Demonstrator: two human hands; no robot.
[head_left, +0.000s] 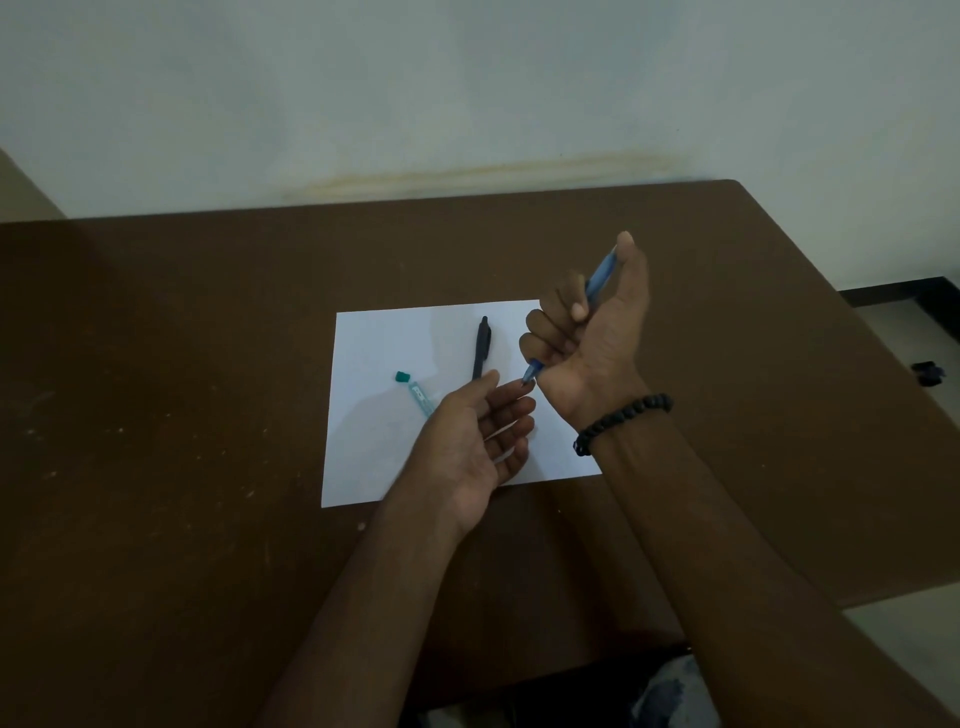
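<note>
My right hand is raised above the paper, fingers curled round a blue pen with its thumb at the top end; the pen's tip points down toward my left hand. My left hand is held palm up with relaxed fingers, its fingertips touching the pen's lower tip. A white sheet of paper lies on the brown table. On the sheet lie a dark pen and a small clear tube with a green cap, partly hidden by my left hand.
A black bead bracelet sits on my right wrist. The table's far edge meets a pale wall. A small dark object lies on the floor past the table's right edge.
</note>
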